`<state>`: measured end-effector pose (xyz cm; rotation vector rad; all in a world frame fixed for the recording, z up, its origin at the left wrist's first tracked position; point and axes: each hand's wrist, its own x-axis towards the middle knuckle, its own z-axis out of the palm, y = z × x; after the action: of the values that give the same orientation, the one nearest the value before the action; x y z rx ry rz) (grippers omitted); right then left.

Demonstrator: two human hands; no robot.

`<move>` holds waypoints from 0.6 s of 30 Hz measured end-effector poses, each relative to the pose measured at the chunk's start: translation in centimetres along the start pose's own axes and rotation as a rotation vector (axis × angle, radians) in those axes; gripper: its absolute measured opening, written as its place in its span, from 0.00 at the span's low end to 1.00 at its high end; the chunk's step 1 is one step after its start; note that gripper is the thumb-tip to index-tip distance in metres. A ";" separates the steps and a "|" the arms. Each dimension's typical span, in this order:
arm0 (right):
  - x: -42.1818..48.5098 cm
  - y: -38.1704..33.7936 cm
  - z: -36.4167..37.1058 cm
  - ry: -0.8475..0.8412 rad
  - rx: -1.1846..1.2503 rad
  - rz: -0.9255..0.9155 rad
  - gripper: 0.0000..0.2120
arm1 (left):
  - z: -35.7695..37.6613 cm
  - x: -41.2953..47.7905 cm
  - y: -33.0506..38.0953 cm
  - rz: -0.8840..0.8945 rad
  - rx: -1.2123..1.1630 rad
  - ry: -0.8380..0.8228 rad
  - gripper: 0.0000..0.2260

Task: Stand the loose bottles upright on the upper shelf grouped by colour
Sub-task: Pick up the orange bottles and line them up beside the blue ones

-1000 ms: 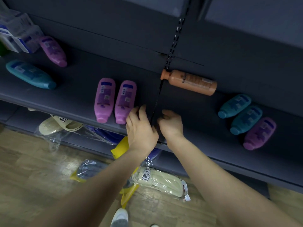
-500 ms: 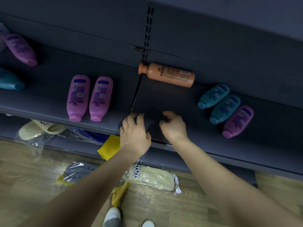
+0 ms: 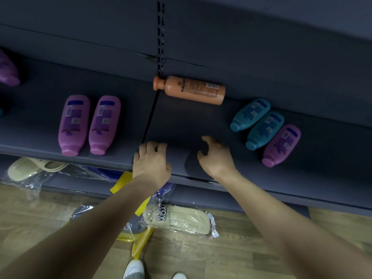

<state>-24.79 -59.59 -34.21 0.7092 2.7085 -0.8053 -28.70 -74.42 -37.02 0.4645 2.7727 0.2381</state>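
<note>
The left hand (image 3: 151, 164) and right hand (image 3: 216, 156) have parted, empty, fingers loosely curled; the lying teal bottles (image 3: 250, 114) at three o'clock are likely next.

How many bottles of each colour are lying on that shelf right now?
Purple bottles: 4, one cut off at the left edge
Teal bottles: 2
Orange bottle: 1
Total: 7; a teal sliver at the left edge is too cropped to count

The shelf (image 3: 181, 121) is seen as dark painted metal with a matt finish. The pink bottles (image 3: 73, 123), teal bottles (image 3: 250, 114) and orange bottle (image 3: 191, 90) are made of smooth plastic with a soft sheen. A cream slipper (image 3: 181, 218) is wrapped in clear, crinkled, glossy film (image 3: 211, 228). The floor (image 3: 231, 256) is laid in wood-grain planks, slightly shiny.
</note>
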 end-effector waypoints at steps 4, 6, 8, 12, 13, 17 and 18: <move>0.7 0.5 0.0 -0.005 -0.033 -0.002 0.24 | 0.2 0.6 0.3 0.000 -0.016 0.005 0.25; 0.8 0.6 0.0 -0.001 -0.036 -0.003 0.24 | 0.2 0.8 0.4 0.000 -0.024 0.011 0.25; 1.0 0.6 0.0 0.007 -0.038 -0.005 0.24 | 0.3 1.0 0.5 0.003 -0.030 0.013 0.25; 1.5 0.5 0.0 0.027 -0.046 -0.027 0.25 | 0.1 1.5 0.7 0.012 -0.055 0.023 0.25; 1.7 0.5 0.0 0.029 -0.050 -0.033 0.25 | 0.0 1.7 0.7 0.012 -0.059 0.030 0.25; 2.7 0.3 -0.3 0.034 -0.057 -0.043 0.26 | -0.4 2.5 1.2 0.008 -0.108 0.049 0.24; 3.0 0.2 -0.5 0.037 -0.061 -0.049 0.26 | -0.5 2.6 1.3 0.008 -0.127 0.054 0.24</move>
<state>-27.25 -58.02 -34.91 0.6537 2.7805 -0.7232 -30.86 -72.35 -37.02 0.4440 2.7874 0.4315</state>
